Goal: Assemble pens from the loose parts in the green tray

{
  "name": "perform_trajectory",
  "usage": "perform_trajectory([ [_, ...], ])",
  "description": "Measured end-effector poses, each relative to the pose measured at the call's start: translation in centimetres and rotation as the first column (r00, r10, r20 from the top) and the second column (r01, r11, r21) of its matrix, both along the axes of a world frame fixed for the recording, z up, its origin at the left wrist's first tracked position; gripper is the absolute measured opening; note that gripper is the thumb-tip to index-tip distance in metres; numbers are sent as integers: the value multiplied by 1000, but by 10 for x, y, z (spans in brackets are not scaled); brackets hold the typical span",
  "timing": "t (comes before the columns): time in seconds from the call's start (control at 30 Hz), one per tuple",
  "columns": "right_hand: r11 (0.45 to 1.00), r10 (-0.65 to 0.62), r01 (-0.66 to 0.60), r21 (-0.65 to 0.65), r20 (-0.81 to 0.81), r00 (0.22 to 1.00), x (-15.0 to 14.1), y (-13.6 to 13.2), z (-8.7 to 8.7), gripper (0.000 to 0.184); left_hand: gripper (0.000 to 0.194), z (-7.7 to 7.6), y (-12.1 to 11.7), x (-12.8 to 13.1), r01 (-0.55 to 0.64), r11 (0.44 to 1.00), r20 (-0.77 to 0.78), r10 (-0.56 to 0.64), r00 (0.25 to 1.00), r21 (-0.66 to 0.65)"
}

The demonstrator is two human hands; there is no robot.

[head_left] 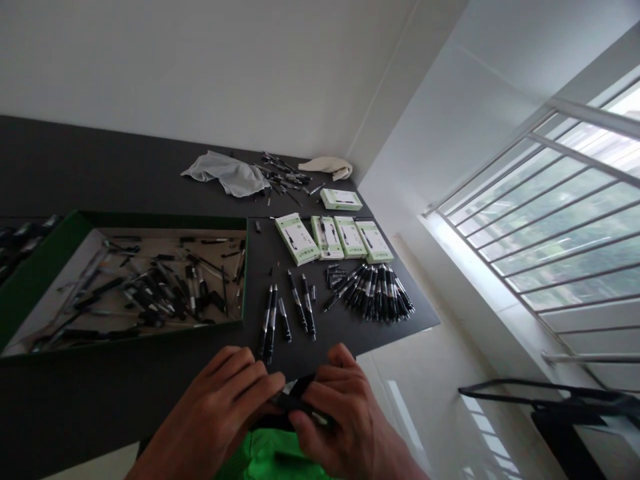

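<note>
Both hands meet at the table's front edge around one black pen (289, 401). My left hand (220, 403) is closed on its left end, fingers curled over it. On the other end, my right hand (345, 403) is wrapped, thumb underneath. The fingers hide much of the pen. Just beyond my hands lie several separate black pens (271, 323), some side by side, and a short pen part (285, 320). To the right, a fanned pile of black pens (377, 293) lies near loose black caps (335, 275).
A green-walled box (165, 219) with jumbled pen parts stands at left. White-and-green pen boxes (299, 240) lie in a row, one more box (341, 199) behind. A grey cloth (227, 175), a beige cloth (327, 167) and loose pen parts (285, 177) lie by the wall.
</note>
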State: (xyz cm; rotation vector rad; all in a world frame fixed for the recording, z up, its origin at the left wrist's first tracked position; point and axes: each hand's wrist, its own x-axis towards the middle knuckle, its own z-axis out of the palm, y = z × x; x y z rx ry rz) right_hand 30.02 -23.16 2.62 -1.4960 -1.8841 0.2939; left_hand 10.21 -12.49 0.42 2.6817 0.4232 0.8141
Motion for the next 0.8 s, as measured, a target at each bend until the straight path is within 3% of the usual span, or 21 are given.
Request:
perform_trajectory([
  [0.1,976,-60,84,202,-122,991,-4,9,-5,42,29,-8,-12,9,-40,998,26,41,999,-50],
  [0.17,956,-98,130,263,-133,986,-5,16,-6,39,32,-13,-22,18,-92,992,53,97,994,-89],
  [0.33,967,-127,141,211,-75,989,9,18,2,26,46,-7,-28,37,-109,950,47,128,991,-291],
  [0.4,969,-180,188,160,-65,982,30,23,12,26,56,-1,-23,38,-141,933,51,167,985,-330],
  [0.47,949,-312,312,50,-5,950,64,40,27,32,63,4,-16,34,-217,915,70,255,964,-340],
  [0.5,911,-401,407,-60,88,912,86,54,35,37,64,5,-12,30,-261,898,75,306,949,-354],
  [0.57,775,-472,593,-219,425,772,132,93,50,43,63,6,-7,22,-339,852,90,404,910,-400],
  [0.67,657,-503,701,-276,532,681,193,161,58,39,63,7,-2,8,-407,785,119,512,850,-467],
  [0.73,600,-490,731,-325,573,657,218,197,51,32,64,7,-2,0,-438,758,118,552,825,-483],
  [0.8,570,-456,734,-369,601,656,230,221,38,39,62,6,-2,-8,-462,756,112,567,816,-465],
])
